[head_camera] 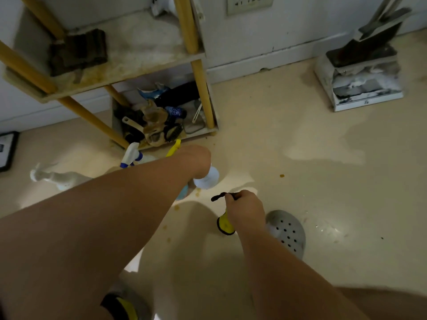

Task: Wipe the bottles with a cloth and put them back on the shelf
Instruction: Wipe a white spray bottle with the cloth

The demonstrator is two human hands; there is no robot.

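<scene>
My left hand (pixel 196 160) reaches down over a white bottle (pixel 208 179) standing on the floor and grips its top; the fingers are hidden behind the wrist. My right hand (pixel 245 209) holds a yellow cloth with black trim (pixel 225 224), which hangs below the fist. A white spray bottle with a blue trigger (pixel 131 155) and a yellow-topped bottle (pixel 173 148) stand on the floor in front of the shelf (pixel 129 65). Another white spray bottle (pixel 53 176) lies at the left.
The shelf's dusty middle board carries a dark brush (pixel 78 51); its bottom tier holds brushes, rags and packets (pixel 159 118). A perforated grey lid (pixel 288 232) lies by my right arm. A white scale-like box with knives (pixel 360 72) stands at the wall on the right.
</scene>
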